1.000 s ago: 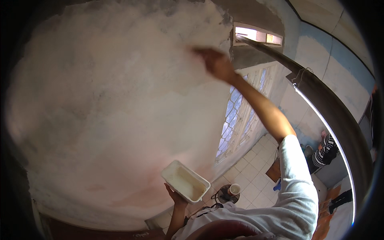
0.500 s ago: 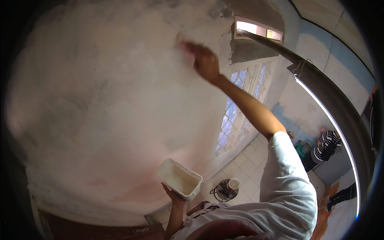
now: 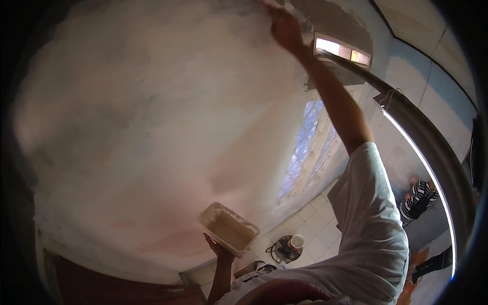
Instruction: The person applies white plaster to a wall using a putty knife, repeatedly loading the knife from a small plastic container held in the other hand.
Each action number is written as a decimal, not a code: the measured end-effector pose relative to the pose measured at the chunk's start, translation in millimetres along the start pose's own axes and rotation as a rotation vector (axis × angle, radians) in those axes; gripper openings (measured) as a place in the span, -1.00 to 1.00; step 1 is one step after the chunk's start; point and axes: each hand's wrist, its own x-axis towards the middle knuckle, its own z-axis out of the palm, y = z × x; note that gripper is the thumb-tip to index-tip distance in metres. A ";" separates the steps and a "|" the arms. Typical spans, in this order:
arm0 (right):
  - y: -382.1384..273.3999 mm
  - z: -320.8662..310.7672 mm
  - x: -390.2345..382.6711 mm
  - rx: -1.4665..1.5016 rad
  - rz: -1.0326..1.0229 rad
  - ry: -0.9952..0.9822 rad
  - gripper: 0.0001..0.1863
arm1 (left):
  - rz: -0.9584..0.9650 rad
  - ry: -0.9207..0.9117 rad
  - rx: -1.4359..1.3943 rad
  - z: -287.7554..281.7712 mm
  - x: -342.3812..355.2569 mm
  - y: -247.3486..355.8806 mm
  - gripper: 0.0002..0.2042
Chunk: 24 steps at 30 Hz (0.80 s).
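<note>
My left hand [image 3: 219,248], low in the middle, holds up a rectangular white plastic tub [image 3: 246,250] from beneath and at its side. The tub is tilted, with pale beige residue crusted on its inner walls. High up, my raised right hand [image 3: 285,30] is closed close to the wall [image 3: 168,117], near the top edge of the view. Something reddish shows blurred at its fingers, too indistinct to name. The wall surface is patchy, smeared white and pinkish.
A small vent window [image 3: 341,50] and a grilled window [image 3: 307,142] lie to the right. Below, a round stool [image 3: 285,249] carries a white bucket [image 3: 297,241] on the tiled floor. A dark beam [image 3: 432,119] with a lit tube crosses the right side; beyond it stands a person in stripes [image 3: 418,201].
My right hand has moved up and right along the wall, toward the vent window. The left hand still holds the tub, now turned slightly. The view has shifted a little.
</note>
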 end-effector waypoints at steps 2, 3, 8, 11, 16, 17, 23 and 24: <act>-49.9 5.0 -41.0 0.127 -0.075 -0.012 -0.30 | 0.037 -0.032 -0.022 -8.3 -1.9 4.0 -0.20; -67.3 2.7 -66.6 0.074 -0.047 -0.115 -0.36 | 0.050 -0.077 -0.053 -8.9 -0.5 -3.4 -0.20; -114.8 -45.6 -140.1 0.273 -0.132 -0.316 -0.39 | -0.012 -0.161 -0.172 -32.3 9.3 3.9 -0.21; -68.8 -61.9 -104.9 0.478 -0.071 -0.401 -0.32 | 0.075 -0.155 -0.108 -15.4 -2.1 13.6 -0.21; 66.1 -34.8 -21.0 0.087 0.419 -0.057 -0.43 | 0.051 -0.093 -0.029 -8.7 -12.9 10.7 -0.21; 67.1 -26.1 -16.8 0.090 0.320 -0.041 -0.43 | 0.101 -0.022 0.032 0.1 -16.9 9.5 -0.21; -80.9 -19.1 -117.0 0.261 0.104 -0.136 -0.18 | 0.108 -0.115 -0.035 -14.4 -8.0 12.6 -0.20; -108.4 -33.4 -137.3 0.329 0.119 -0.221 -0.20 | 0.106 -0.108 -0.031 -12.9 -8.0 12.6 -0.20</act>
